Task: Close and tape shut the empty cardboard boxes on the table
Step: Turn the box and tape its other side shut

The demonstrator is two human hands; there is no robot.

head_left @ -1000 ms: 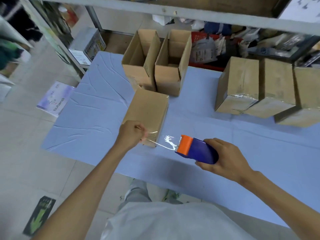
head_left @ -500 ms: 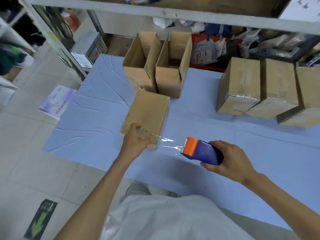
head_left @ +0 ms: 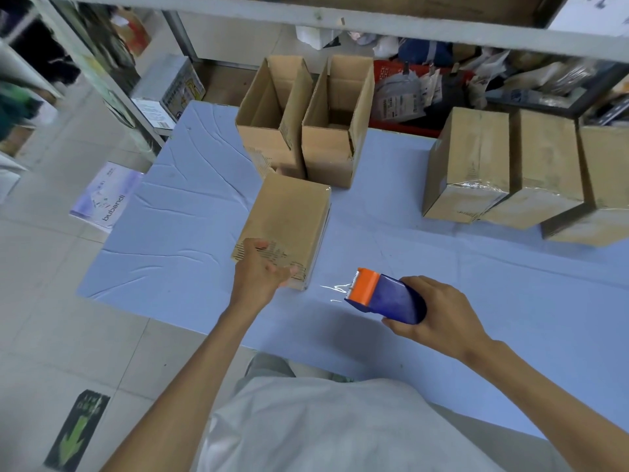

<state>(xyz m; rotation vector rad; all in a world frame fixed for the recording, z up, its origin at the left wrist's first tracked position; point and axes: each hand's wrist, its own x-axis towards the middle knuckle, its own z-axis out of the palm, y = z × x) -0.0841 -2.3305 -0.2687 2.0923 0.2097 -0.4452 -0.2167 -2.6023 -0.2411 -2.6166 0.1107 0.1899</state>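
Left hand (head_left: 262, 272) presses flat on the closed box (head_left: 289, 216). Right hand (head_left: 439, 311) grips the dispenser (head_left: 384, 298), at the box's 4 o'clock. Two open boxes (head_left: 332, 158) at 12 o'clock show bare interiors.

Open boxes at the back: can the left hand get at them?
Probably yes: the left hand only rests on the closed box, gripping nothing, and the open boxes stand beyond it, tops unobstructed.

I count two open cardboard boxes (head_left: 269, 148) (head_left: 326, 161) beyond my left grip (head_left: 262, 274), one closed box (head_left: 289, 216) under it, three taped boxes (head_left: 473, 155) (head_left: 544, 158) (head_left: 606, 165) beyond my right grip (head_left: 439, 311), and one tape dispenser (head_left: 388, 298) in it.
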